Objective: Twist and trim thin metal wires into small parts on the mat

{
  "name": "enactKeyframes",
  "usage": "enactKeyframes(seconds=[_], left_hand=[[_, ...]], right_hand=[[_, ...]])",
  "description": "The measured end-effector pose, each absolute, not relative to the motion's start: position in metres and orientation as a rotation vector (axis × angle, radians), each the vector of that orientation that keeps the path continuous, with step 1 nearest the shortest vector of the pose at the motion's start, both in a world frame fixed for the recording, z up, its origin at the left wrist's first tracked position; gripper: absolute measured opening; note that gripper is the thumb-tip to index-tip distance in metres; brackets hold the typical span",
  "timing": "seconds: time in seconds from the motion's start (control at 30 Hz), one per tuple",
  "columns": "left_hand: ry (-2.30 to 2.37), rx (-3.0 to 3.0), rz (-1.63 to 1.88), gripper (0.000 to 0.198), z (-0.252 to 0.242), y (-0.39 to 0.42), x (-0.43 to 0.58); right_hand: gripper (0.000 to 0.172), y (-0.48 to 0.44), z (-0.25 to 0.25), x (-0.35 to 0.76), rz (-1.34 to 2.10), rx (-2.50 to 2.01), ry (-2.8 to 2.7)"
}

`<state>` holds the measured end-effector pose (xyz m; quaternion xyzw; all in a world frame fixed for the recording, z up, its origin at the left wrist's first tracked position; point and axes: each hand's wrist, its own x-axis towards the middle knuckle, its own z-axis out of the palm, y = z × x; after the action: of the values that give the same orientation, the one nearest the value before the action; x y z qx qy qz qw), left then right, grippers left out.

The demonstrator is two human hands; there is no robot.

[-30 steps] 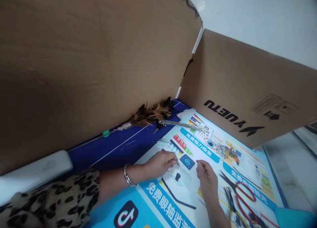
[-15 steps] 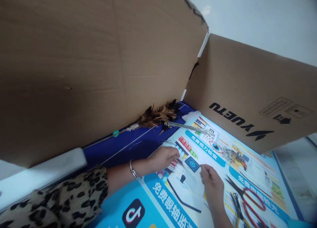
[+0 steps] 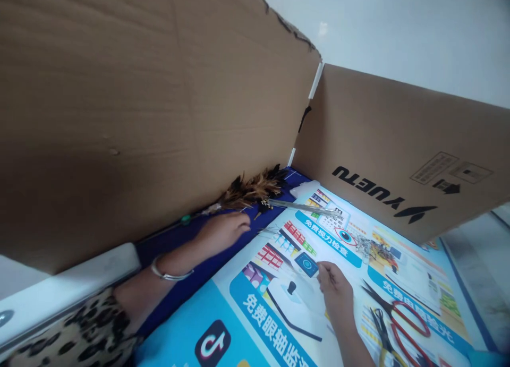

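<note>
My left hand (image 3: 225, 233), a bangle on its wrist, is over the dark blue strip of the table. Its fingers are curled together; anything between them is too small or hidden to make out. Just beyond it, a bundle of brown and black feathers (image 3: 251, 190) on a thin stick lies along the cardboard. Lower right, my right hand (image 3: 337, 287) is closed in a pinch above the printed poster (image 3: 183, 330); what it holds, if anything, I cannot make out. Beside that hand lie red-handled scissors (image 3: 410, 316) and a yellow-handled cutting tool (image 3: 383, 330).
Tall cardboard panels (image 3: 99, 91) stand at the left and a lettered panel (image 3: 398, 144) at the back right. Thin clear strips (image 3: 305, 206) and a heap of small shiny pieces (image 3: 368, 246) lie on the poster. A white bar (image 3: 103, 269) runs along the left edge.
My left hand has moved left, away from my right hand, toward the feathers' stick. My right hand has stayed almost in place, still pinched. The view has shifted slightly.
</note>
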<state>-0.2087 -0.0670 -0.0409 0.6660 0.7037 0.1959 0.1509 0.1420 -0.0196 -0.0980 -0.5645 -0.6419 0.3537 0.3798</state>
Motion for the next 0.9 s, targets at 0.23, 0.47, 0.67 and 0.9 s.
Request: enactKeyframes(seconds=[0.23, 0.47, 0.67, 0.9], left_hand=[[2.451, 1.674, 0.074, 0.031, -0.055, -0.068, -0.269], [2.453, 1.612, -0.132, 0.034, -0.063, -0.064, -0.275], [2.411, 1.601, -0.169, 0.031, -0.068, -0.063, -0.278], [2.375, 1.609, -0.163, 0.027, -0.07, -0.062, -0.279]], right_hand=[[0.046, -0.018, -0.102, 0.143, 0.912, -1.407, -1.639], [0.043, -0.02, -0.098, 0.141, 0.887, -1.387, -1.67], [0.046, -0.022, -0.094, 0.138, 0.861, -1.393, -1.662], [0.042, -0.022, -0.094, 0.139, 0.888, -1.43, -1.664]])
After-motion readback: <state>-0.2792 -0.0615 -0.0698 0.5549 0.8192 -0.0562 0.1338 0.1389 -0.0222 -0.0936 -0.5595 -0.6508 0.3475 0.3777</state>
